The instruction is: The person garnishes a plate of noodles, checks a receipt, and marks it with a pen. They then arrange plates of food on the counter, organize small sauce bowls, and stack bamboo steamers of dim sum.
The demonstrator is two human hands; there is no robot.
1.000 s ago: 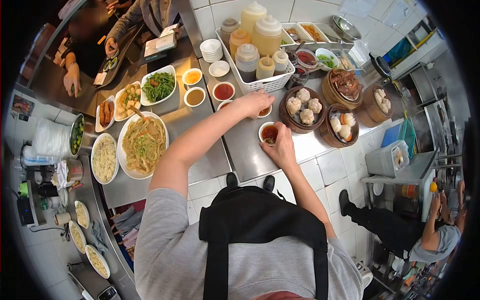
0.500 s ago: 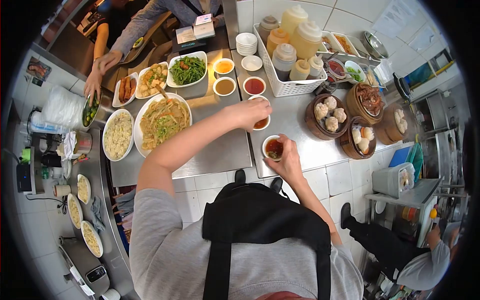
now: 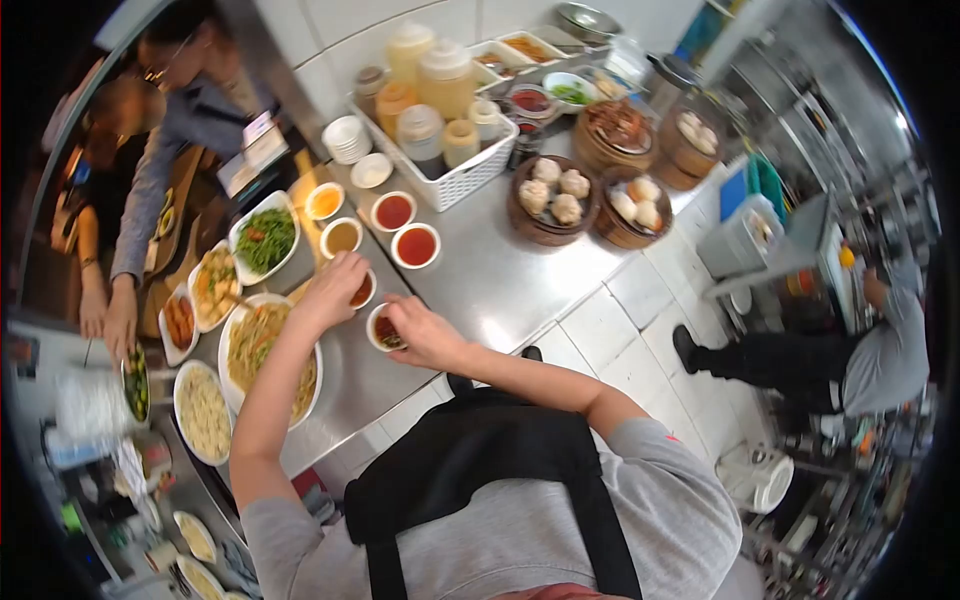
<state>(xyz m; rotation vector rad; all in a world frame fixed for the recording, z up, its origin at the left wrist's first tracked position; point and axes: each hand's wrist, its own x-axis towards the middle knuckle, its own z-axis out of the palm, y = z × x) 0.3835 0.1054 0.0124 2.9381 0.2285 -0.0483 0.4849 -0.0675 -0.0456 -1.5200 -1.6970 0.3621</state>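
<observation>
My left hand (image 3: 335,293) is closed on the rim of a small white sauce cup (image 3: 367,300) with reddish-brown sauce, just below the cup of brown sauce (image 3: 342,237). The fingers hide part of that cup. My right hand (image 3: 428,335) grips another sauce cup (image 3: 376,338), whose dark sauce has bits in it, over the near part of the steel counter (image 3: 480,290). Beyond my hands stand two cups of red sauce, a farther one (image 3: 393,211) and a nearer one (image 3: 415,246), and a cup of yellow-orange sauce (image 3: 325,201).
At left are noodles (image 3: 262,345), fried rice (image 3: 205,410) and greens (image 3: 265,240). A white basket (image 3: 470,180) holds squeeze bottles. Dumpling steamers (image 3: 553,200) stand to the right. A person's hand (image 3: 122,315) reaches in at far left; another person (image 3: 870,350) stands at right.
The view has turned and shifted. My left hand has moved toward the brown sauce with its cup, and a red sauce cup now stands free. My right hand's cup is nearer the left hand.
</observation>
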